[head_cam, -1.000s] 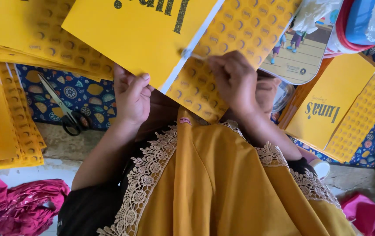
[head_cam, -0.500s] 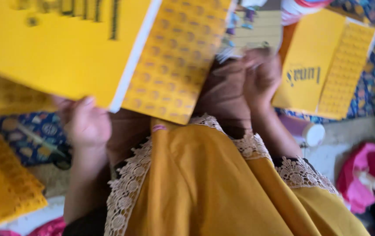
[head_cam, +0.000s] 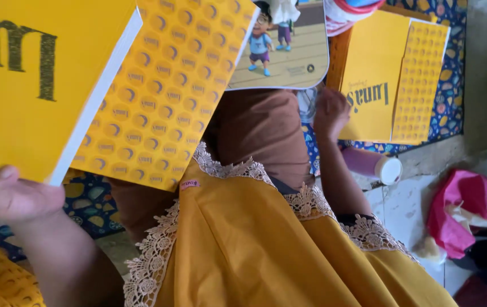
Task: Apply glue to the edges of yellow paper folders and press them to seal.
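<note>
The left hand (head_cam: pixel 13 196) grips the lower edge of a large yellow folded card (head_cam: pixel 113 85) at the lower left, its fingers curled together and pinched on the card's plain panel, the thumb lying along the front. The card fills the upper left of the view, raised above the lap: one panel is plain bright yellow with big dark lettering running sideways, a thin white edge runs slantwise down its side, and the panel beside it is a deeper orange-yellow printed all over with rows of small round emblems. The right hand (head_cam: pixel 330 111) is up near the middle right, away from that card; its fingers look loosely curled together, but whether they hold anything I cannot tell. Just beyond it a second yellow card (head_cam: pixel 394 79) lies flat on a blue patterned cloth (head_cam: pixel 454 68), with the same plain panel and dotted panel side by side and dark script on the plain part. Above the middle sits a rounded-corner picture sheet (head_cam: pixel 289 51) showing small cartoon figures on a wooden floor. A pale purple cylinder with a white cap (head_cam: pixel 374 165) lies on its side just below the second card. Crumpled pink fabric (head_cam: pixel 462 210) rests at the right, and a mustard garment with lace trim (head_cam: pixel 266 244) covers the lap in the foreground.
</note>
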